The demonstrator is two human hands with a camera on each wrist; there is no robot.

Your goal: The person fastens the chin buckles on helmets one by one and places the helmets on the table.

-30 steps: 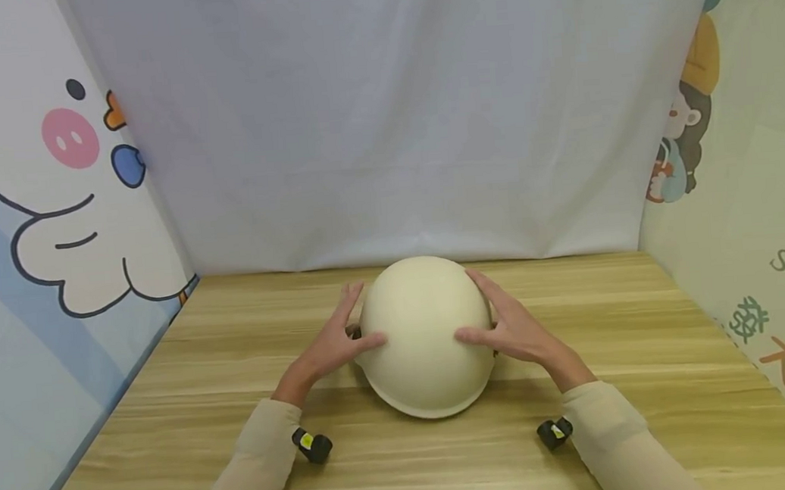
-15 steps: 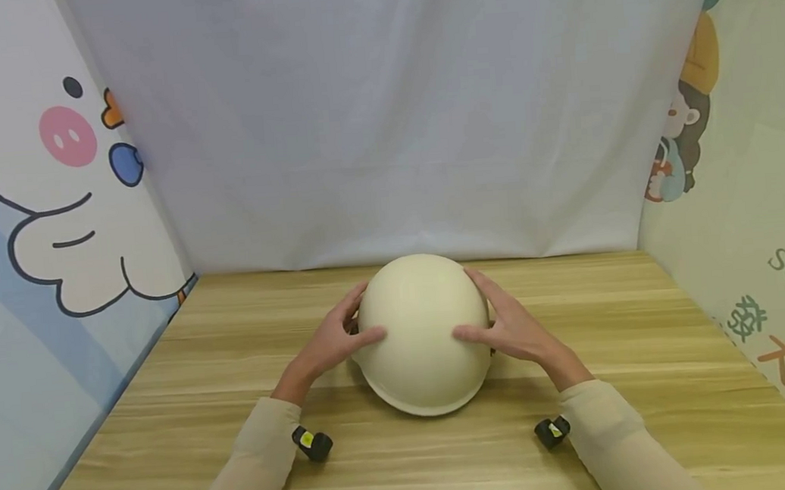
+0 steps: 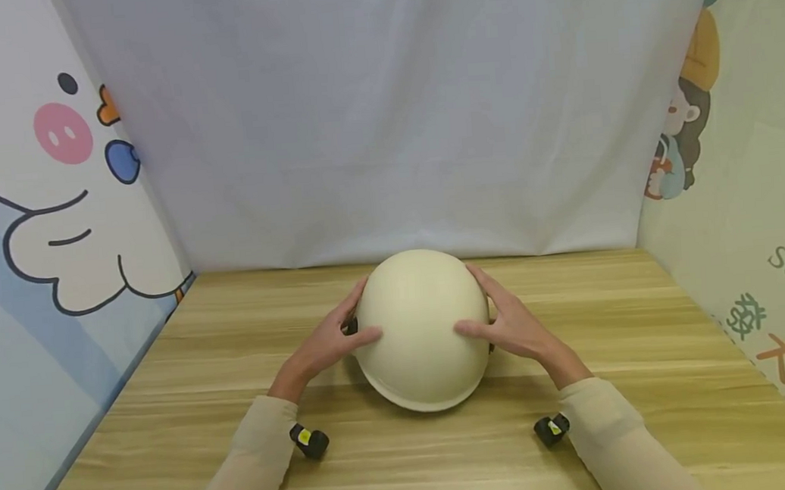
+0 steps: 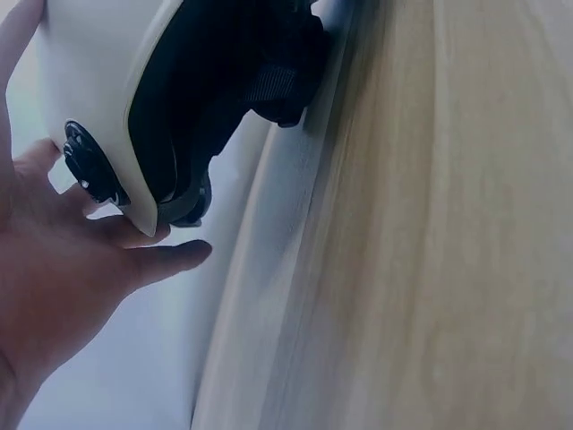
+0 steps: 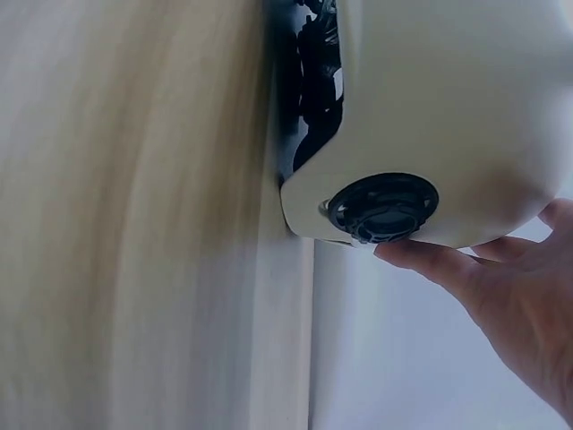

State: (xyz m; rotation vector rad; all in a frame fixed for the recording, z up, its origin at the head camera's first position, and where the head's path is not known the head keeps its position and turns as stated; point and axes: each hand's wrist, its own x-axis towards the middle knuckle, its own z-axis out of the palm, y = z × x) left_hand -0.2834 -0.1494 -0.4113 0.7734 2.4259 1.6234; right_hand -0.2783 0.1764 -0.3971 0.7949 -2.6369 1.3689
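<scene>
A cream hard-shell helmet sits at the middle of the table, its dome toward the head camera. My left hand holds its left side, thumb on the shell and fingers reaching round behind. On the opposite side my right hand holds it in the same way. The left wrist view shows a round black fitting beside the fingers and dark inner padding under the rim. A matching black fitting lies by my right fingertips. Whether the helmet bears fully on the table cannot be told.
The wood-grain table runs back to a hanging pale curtain. Cartoon-printed panels flank it on both sides. Black wrist cameras are worn at both sleeves.
The left fingers have come in against the helmet's side. Otherwise the helmet and both hands show only a very slight shift upward in the head view, which has itself moved a little.
</scene>
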